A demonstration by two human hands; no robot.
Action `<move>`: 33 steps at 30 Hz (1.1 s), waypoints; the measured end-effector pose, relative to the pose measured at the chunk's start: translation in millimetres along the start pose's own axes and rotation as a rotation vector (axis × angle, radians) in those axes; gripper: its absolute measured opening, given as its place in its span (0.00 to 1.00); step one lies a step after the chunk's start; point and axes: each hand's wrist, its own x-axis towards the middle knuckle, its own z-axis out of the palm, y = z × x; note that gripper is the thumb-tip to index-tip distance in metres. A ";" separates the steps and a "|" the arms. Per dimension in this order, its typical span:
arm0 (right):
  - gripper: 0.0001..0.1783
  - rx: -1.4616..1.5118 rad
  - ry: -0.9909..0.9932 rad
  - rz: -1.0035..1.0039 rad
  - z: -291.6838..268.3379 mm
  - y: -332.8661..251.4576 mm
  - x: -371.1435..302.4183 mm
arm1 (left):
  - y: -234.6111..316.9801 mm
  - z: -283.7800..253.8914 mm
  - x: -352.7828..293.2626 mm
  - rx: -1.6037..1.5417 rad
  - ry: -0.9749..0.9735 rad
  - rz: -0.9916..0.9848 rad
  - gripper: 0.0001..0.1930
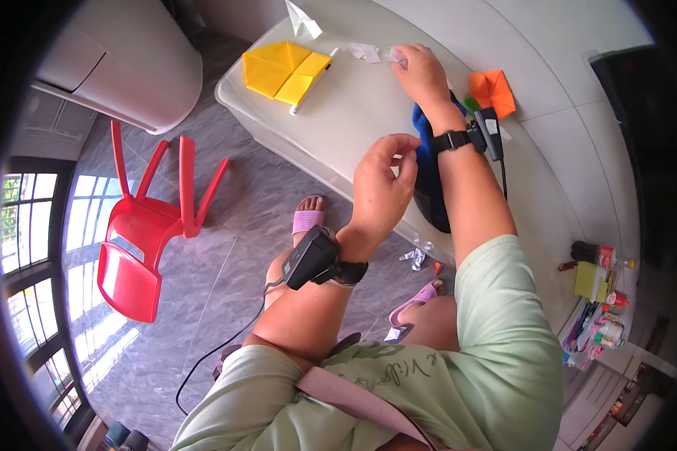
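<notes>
My right hand (pixel 423 77) reaches over the pale table (pixel 353 98), its fingers closed on a small crumpled, whitish see-through scrap (pixel 399 57). My left hand (pixel 384 180) is nearer to me, with thumb and fingers curled together in a pinch. Its fingertips are at the edge of a dark blue and black cloth item (pixel 426 177), partly hidden behind my right forearm. Whether the pinch holds anything cannot be made out. Left of my right hand lie a pinkish-white paper scrap (pixel 365 52) and a folded yellow paper piece (pixel 282 71) with a white stick (pixel 314 83) along its edge.
A folded orange paper piece (pixel 493 93) is by the wall, right of my right wrist. White folded paper (pixel 303 20) lies at the far end. A red chair (pixel 139 225) lies tipped on the floor. Stationery (pixel 594 323) is piled at the right. Shiny scraps (pixel 414 259) are below the table.
</notes>
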 end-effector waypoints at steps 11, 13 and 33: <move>0.11 -0.111 -0.096 0.042 11.2 6.7 18.6 | -0.3 -23.1 7.7 0.005 0.053 0.042 0.08; 0.11 -0.019 0.097 0.214 10.3 14.4 14.8 | 1.6 -23.6 7.0 -0.007 0.048 0.028 0.08; 0.18 -0.140 -0.222 0.119 3.3 -15.0 35.3 | 6.3 -25.6 6.7 -0.014 0.029 0.005 0.08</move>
